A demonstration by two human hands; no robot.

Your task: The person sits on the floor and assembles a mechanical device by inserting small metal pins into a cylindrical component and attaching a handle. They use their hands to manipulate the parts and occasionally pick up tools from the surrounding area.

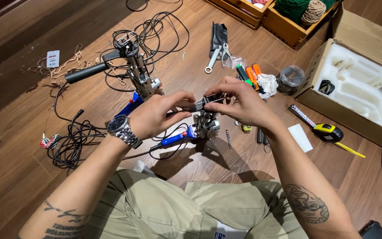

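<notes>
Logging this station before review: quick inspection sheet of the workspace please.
Surface: wooden floor, seated person's lap at bottom.
Job's things: small dark part held between both hands above a metal assembly; second metal assembly with black handle stands behind.
Clutter: wrench, markers, crumpled paper, clear round container, tape measure.
Grippers: left hand and right hand both pinch the part.
Cables: black cable bundle, loose loops at top.
Surroundings: open cardboard box with foam insert, wooden crates with twine.
</notes>
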